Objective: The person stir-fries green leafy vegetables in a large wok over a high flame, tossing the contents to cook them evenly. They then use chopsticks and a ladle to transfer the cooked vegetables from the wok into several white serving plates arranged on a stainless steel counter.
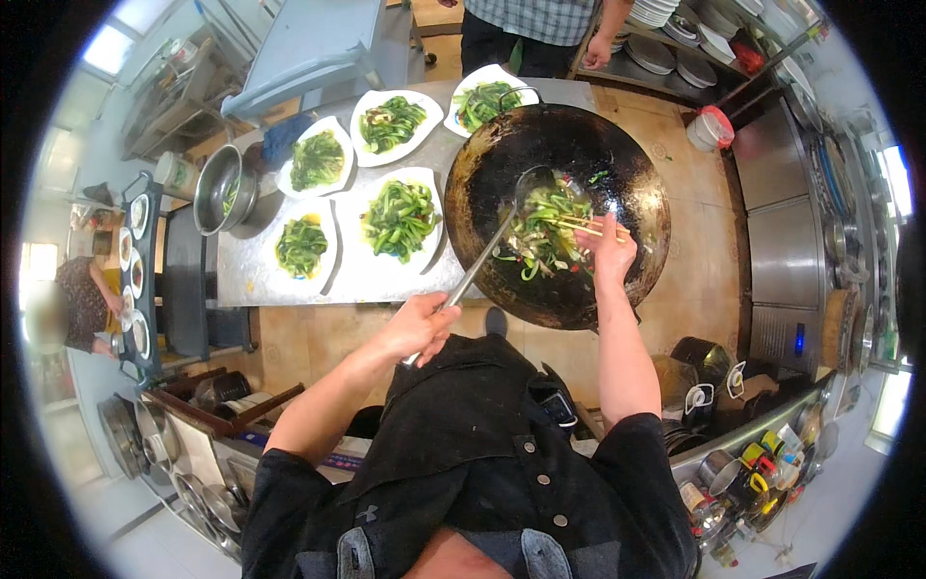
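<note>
My left hand (423, 328) grips the long metal handle of a ladle (534, 181), whose bowl rests in a large blackened wok (477, 159). In my right hand (611, 250) is a pair of chopsticks (582, 226), their tips in the cooked leafy greens (550, 210). Bits of red chilli and some liquid lie among these greens. To the wok's left, several white plates bear portions of greens; the nearest large plate (428, 250) is beside the rim. Another plate (456, 119) sits partly behind the wok's far handle.
Under the plates is a metal table (239, 282), with a steel pot (249, 195) at its left end. A person (528, 29) stands beyond the table. At far left, another person (83, 304) is beside a cart (148, 268) of dishes. A bucket (705, 130) stands at right.
</note>
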Available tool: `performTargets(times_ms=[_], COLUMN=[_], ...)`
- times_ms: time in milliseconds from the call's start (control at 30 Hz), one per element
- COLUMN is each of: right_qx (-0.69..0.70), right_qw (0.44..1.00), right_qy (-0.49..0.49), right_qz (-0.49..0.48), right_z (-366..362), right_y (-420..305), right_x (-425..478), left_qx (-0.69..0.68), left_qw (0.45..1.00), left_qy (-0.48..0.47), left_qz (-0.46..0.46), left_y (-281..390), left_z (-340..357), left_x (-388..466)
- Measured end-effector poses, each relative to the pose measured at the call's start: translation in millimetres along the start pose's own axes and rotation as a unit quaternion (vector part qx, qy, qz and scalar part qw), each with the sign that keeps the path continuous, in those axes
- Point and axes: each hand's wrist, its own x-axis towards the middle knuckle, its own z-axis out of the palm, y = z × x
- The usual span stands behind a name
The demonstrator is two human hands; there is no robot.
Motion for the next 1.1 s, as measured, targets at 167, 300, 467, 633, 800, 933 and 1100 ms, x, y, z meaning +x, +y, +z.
performTargets(times_ms=[167,300,467,633,800,933,1100], right_qx=[-0.005,-0.040,-0.055,-0.108,-0.085,-0.029,-0.031], right_qw=[1.000,0.997,0.991,0.988,0.989,0.994,0.996], right_qy=[-0.018,-0.050,-0.028,-0.014,-0.035,-0.054,-0.054], right_qz=[-0.016,-0.051,-0.120,-0.112,-0.114,-0.090,-0.071], right_z=[12,15,-8,-36,-46,-51,-46], right_y=[-33,-49,-66,-67,-68,-52,-45], right_x=[-18,-18,-7,6,1,1,6], left_qx=[-0.201,-0.202,-0.265,-0.358,-0.388,-0.428,-0.487], left_qw=[0.978,0.979,0.964,0.932,0.919,0.899,0.867], left_qy=[-0.025,-0.009,-0.014,-0.054,-0.068,-0.089,-0.096], left_qz=[-0.041,-0.029,-0.011,-0.005,0.012,0.022,0.047], left_y=[-2,-3,-5,-10,-10,-14,-14], left_z=[1,10,3,-5,2,3,4], left_x=[-28,-48,-62,-71,-81,-85,-104])
